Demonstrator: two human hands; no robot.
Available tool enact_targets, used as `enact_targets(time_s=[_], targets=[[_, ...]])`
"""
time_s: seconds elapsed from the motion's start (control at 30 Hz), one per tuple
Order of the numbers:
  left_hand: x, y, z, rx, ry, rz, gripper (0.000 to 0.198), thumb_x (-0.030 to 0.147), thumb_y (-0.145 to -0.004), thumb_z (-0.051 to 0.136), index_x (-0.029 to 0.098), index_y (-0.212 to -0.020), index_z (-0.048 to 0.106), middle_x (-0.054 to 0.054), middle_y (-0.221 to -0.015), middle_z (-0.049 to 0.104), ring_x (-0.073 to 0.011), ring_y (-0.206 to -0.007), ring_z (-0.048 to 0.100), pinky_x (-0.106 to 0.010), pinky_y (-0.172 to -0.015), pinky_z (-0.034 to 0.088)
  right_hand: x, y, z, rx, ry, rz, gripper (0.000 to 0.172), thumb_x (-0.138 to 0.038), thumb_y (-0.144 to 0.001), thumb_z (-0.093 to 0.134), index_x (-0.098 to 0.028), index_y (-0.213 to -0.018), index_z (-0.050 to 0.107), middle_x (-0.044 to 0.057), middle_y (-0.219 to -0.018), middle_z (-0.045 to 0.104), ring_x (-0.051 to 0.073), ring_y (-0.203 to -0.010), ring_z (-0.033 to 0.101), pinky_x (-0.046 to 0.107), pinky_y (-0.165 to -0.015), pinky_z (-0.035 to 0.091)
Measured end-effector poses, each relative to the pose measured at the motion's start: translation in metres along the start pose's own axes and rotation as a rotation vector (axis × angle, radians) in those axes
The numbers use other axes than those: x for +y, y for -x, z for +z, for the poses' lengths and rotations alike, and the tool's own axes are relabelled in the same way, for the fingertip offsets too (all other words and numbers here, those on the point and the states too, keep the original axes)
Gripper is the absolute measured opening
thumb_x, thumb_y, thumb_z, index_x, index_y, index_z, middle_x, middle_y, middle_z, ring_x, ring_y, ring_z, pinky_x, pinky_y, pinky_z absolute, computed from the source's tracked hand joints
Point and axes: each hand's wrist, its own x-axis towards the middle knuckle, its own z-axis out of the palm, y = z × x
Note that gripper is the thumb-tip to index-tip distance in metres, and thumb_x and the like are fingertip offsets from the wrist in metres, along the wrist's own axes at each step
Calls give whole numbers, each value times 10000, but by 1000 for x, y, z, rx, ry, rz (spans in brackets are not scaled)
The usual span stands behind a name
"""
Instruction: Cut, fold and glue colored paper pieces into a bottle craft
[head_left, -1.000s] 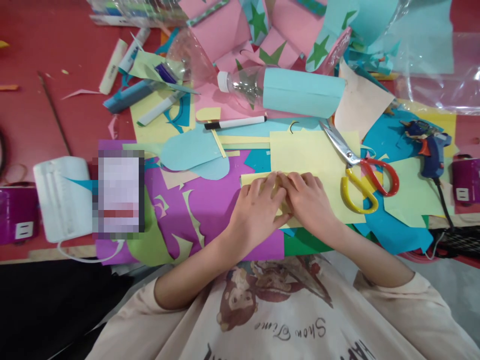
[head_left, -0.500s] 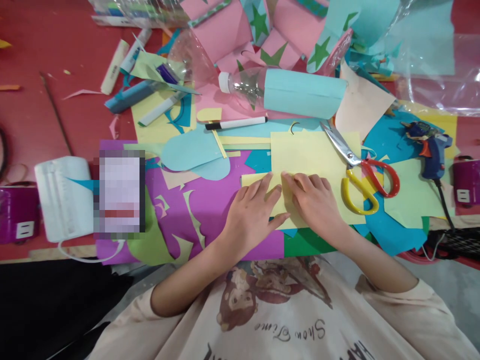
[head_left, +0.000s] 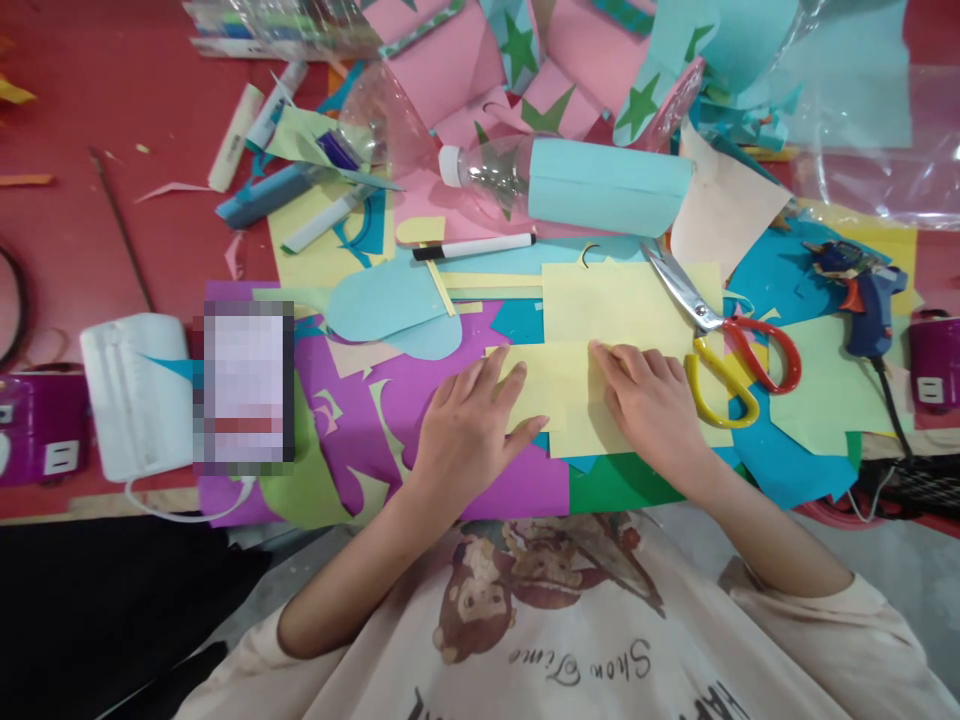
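Observation:
A pale yellow paper strip (head_left: 562, 385) lies across a larger pale yellow sheet (head_left: 622, 300) in front of me. My left hand (head_left: 465, 425) rests flat on the strip's left end, fingers spread and thumb held out to the side. On the right end, my right hand (head_left: 649, 410) lies palm down with its index finger stretched along the paper. Neither hand grasps anything. Just right of my right hand, scissors (head_left: 701, 318) with one red and one yellow handle lie with blades parted on the sheet.
A plastic bottle wrapped in light blue paper (head_left: 607, 185) lies beyond the sheet, near a black-and-white marker (head_left: 472, 247). A blue glue gun (head_left: 870, 310) is at the right. To the left are a blurred-screen device (head_left: 244, 380), a white corded box (head_left: 139, 395) and purple paper (head_left: 442, 400).
My hands have slid apart along the strip, the left one leftward and the right one rightward. More of the yellow strip shows between them.

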Motion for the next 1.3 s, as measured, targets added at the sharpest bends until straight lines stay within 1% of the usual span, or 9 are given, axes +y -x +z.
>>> enact_targets(time_s=[0.13,0.27,0.43,0.6,0.83,0.9,1.0,1.17,1.3], targets=[[-2,3,0,2,-27,-5,503,487,-942,452,117,-1255,589,-143,-1376,570,-301,-1155,592,-419,-845,548,9,6,0,25,18,37,386,-150,-937,412,-113,-1295,552,83,-1018,640,230,-841,501,375,-702,345],[-3,4,0,-9,-25,-10,483,469,-951,440,131,-1263,587,-140,-1388,561,-300,-1180,576,-416,-863,537,15,9,2,33,25,50,387,-157,-937,413,-120,-1298,548,85,-1024,635,227,-837,501,375,-711,354],[-5,7,3,-23,1,-38,481,452,-951,447,147,-1305,564,-161,-1399,542,-318,-1223,549,-435,-889,520,16,11,3,50,58,46,368,-243,-956,431,-124,-1279,559,85,-1000,628,218,-824,509,360,-714,360],[-7,9,5,-22,14,-39,484,463,-954,434,165,-1313,563,-157,-1414,528,-322,-1244,535,-436,-894,518,19,12,2,40,82,69,390,-296,-961,447,-106,-1286,549,91,-995,624,222,-840,527,351,-716,381],[-4,9,5,-27,25,-64,463,437,-950,454,178,-1315,573,-178,-1418,520,-353,-1246,538,-469,-886,521,25,13,5,26,43,80,421,-351,-948,490,-89,-1271,558,109,-997,625,234,-847,543,368,-731,411],[-4,10,6,-18,22,-66,464,434,-947,461,180,-1318,574,-194,-1419,514,-368,-1243,540,-484,-875,523,26,14,6,41,27,77,422,-363,-944,501,-94,-1262,566,105,-994,629,233,-841,544,368,-730,415],[-6,10,7,8,20,-47,452,423,-946,467,176,-1305,585,-208,-1401,526,-367,-1223,553,-482,-875,523,27,14,9,78,-14,75,407,-372,-941,507,-109,-1243,580,97,-994,638,229,-838,546,362,-735,421],[-13,4,8,40,32,-8,383,388,-943,479,168,-1216,632,-202,-1324,578,-359,-1208,549,-490,-913,498,30,12,11,104,-63,77,343,-333,-946,499,-126,-1197,611,87,-946,643,230,-829,546,366,-744,434],[-12,-9,9,-7,77,19,309,315,-930,511,169,-1175,627,-169,-1399,532,-331,-1287,490,-484,-1007,444,33,7,10,138,-73,57,290,-317,-940,515,-140,-1128,647,77,-890,647,227,-804,554,358,-735,432]])
